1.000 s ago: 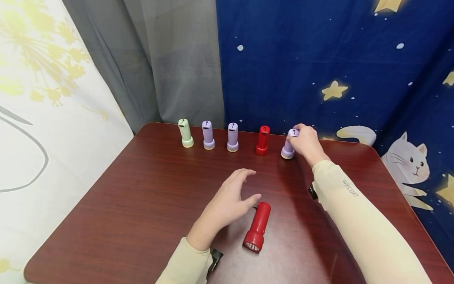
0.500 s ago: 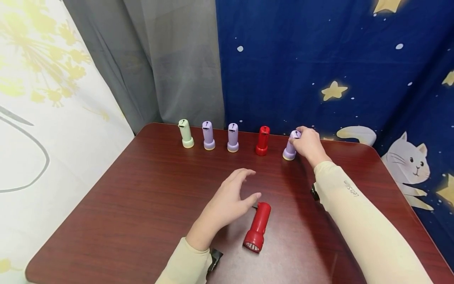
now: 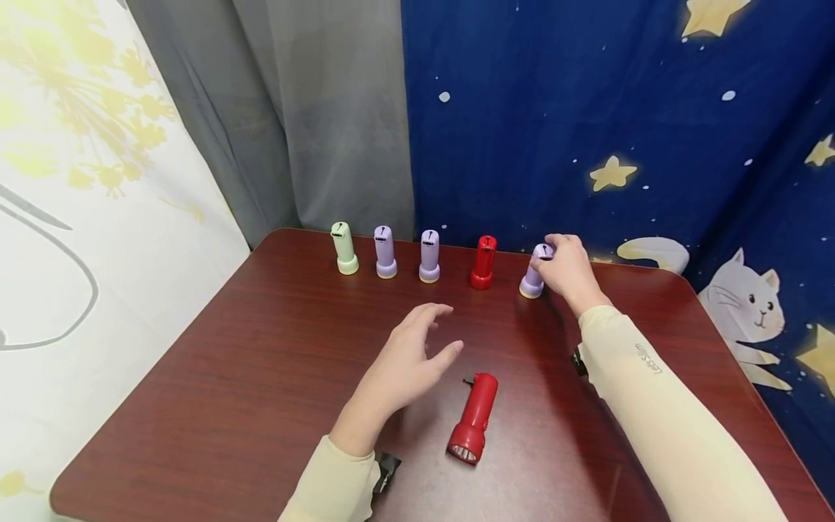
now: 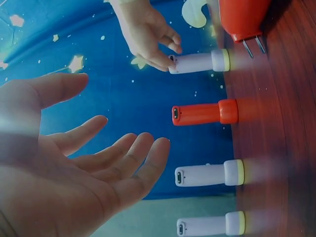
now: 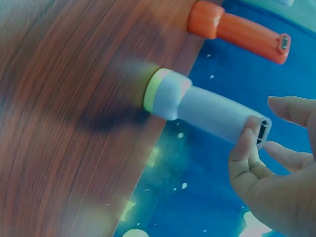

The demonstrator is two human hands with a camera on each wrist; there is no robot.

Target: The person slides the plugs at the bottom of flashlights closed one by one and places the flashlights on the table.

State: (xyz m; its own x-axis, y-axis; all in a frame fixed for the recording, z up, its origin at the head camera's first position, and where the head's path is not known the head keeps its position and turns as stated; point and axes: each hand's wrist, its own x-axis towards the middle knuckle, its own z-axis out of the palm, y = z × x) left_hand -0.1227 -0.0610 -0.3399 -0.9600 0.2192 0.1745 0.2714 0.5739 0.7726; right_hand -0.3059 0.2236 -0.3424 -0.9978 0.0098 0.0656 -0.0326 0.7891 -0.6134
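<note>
At the right end of a row of upright flashlights, my right hand (image 3: 567, 272) holds the upper end of a purple flashlight (image 3: 531, 285) by its fingertips. In the right wrist view, this purple flashlight (image 5: 212, 111) stands lens-down on the table, and one digit stays off its side. My left hand (image 3: 401, 366) hovers over the table, fingers spread and loosely bent, with nothing in it. Beside it lies a red flashlight (image 3: 478, 406), lens toward me; its plug prongs (image 4: 254, 47) stick out in the left wrist view.
Left of the held one stand a red flashlight (image 3: 483, 264), two purple ones, and a pale green flashlight (image 3: 344, 250) at the far left. The wooden table (image 3: 261, 377) ends at a grey curtain (image 3: 346, 116) and a blue starry curtain (image 3: 509, 130).
My right hand and the purple flashlight have shifted slightly right and nearer me. My left hand has drawn a little left, away from the lying red flashlight.
</note>
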